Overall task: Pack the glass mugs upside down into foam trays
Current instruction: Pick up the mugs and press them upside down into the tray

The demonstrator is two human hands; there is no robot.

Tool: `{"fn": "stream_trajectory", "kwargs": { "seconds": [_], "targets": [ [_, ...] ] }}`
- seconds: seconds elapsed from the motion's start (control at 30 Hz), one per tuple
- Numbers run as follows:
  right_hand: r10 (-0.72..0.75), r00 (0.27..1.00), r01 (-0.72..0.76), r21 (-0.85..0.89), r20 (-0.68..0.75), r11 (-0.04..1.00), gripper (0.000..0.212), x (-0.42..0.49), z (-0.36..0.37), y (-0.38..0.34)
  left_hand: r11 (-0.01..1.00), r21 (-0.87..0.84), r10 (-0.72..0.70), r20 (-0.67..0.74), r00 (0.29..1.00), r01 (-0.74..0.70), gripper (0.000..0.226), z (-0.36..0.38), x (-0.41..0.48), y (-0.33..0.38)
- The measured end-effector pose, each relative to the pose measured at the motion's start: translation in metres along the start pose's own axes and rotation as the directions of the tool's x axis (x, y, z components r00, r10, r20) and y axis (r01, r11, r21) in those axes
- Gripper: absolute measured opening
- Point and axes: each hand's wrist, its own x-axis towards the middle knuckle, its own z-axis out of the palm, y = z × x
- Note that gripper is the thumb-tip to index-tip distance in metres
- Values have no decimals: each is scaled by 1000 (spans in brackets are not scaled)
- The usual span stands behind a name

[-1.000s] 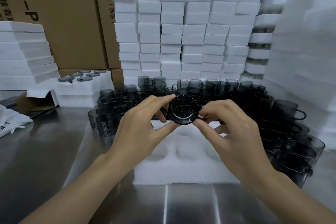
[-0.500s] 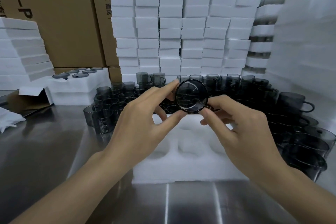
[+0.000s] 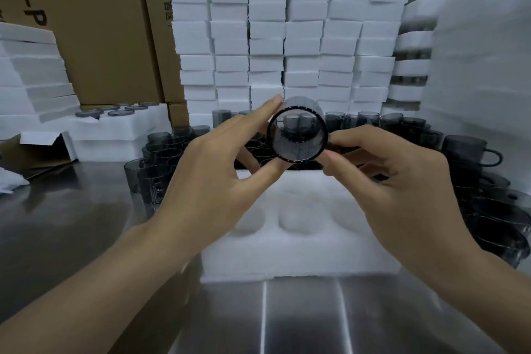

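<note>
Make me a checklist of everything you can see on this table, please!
Surface: steel table, shiny and bare near the front.
Job's things: one smoky glass mug held on its side, its round end facing the camera; foam tray below, visible pockets empty; loose mugs crowd behind it.
Clutter: opened cardboard box at left.
Hands: left hand and right hand both pinch the mug.
Cables: nothing seen.
Surroundings: stacked foam blocks, cardboard cartons.

Dim, cool indoor light, soft focus.
Pale streaks glare on the steel table (image 3: 301, 316); edges bow outward, and the foam stack (image 3: 485, 72) at right blurs.
</note>
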Motion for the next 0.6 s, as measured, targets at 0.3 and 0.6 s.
{"fn": "stream_trajectory", "kwargs": {
  "seconds": [0.3, 0.6],
  "targets": [
    [51, 998, -45, 163, -36, 986, 14, 4, -4, -8, 994, -102, -26, -1, 1000, 25, 75, 2, -2, 17],
    [147, 988, -125, 327, -44, 937, 12, 6, -6, -16, 997, -66, 31, -1, 1000, -31, 88, 4, -3, 18]
  ]
}}
